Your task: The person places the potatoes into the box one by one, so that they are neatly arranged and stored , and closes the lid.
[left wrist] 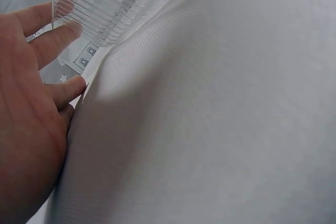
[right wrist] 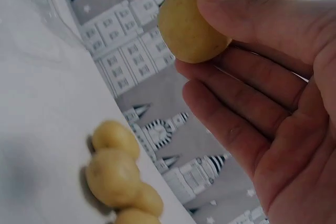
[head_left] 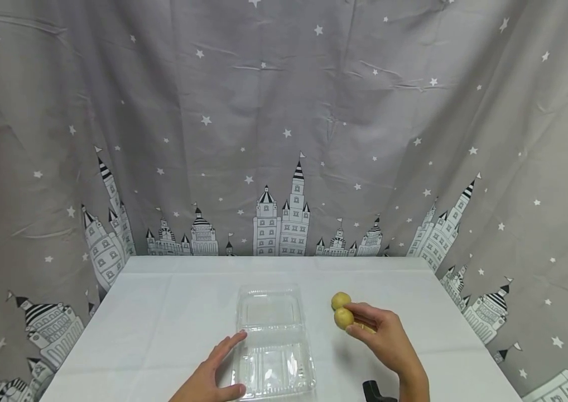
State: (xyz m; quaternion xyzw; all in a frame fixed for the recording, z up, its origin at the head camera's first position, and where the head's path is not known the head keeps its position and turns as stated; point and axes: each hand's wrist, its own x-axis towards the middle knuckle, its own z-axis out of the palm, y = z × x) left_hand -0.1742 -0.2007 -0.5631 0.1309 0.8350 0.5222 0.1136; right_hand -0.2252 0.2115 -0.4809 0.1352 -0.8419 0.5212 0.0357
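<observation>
A clear plastic clamshell container (head_left: 276,368) lies unfolded on the table, lid half (head_left: 270,308) farther back. My left hand (head_left: 211,374) is at its left side, fingers extended and thumb apart; in the left wrist view two fingertips overlap the ribbed plastic wall (left wrist: 100,14). Between thumb and fingers, my right hand (head_left: 388,338) pinches a small yellow potato (right wrist: 189,22), held above the table to the right of the container. Several similar potatoes (right wrist: 113,177) sit clustered on the table below that hand; in the head view one (head_left: 340,300) shows just behind the held one, others mostly hidden by the hand.
White cloth covers the table (head_left: 173,312). A grey curtain (head_left: 284,100) with stars and castles hangs behind and around it. By the right wrist, a black object (head_left: 375,392) shows at the bottom edge of the head view.
</observation>
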